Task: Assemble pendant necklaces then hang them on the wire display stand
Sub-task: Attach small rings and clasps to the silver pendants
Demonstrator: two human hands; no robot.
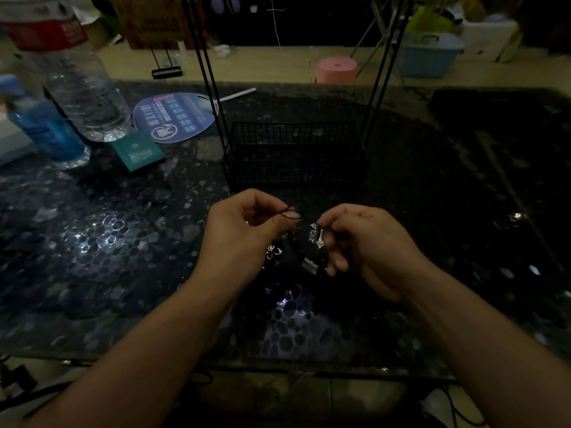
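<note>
Both hands work just above the dark pebbled tabletop. My left hand pinches the thin black cord at its thumb tip; my right hand pinches the small silver pendant just beside it.

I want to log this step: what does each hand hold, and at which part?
The left hand pinches the black cord near a loop at its end. The right hand pinches the silver pendant at its top edge.

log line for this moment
step: threading | left hand: pinches black cord | right hand: pinches silver pendant | wire stand: nothing hung in view
</note>
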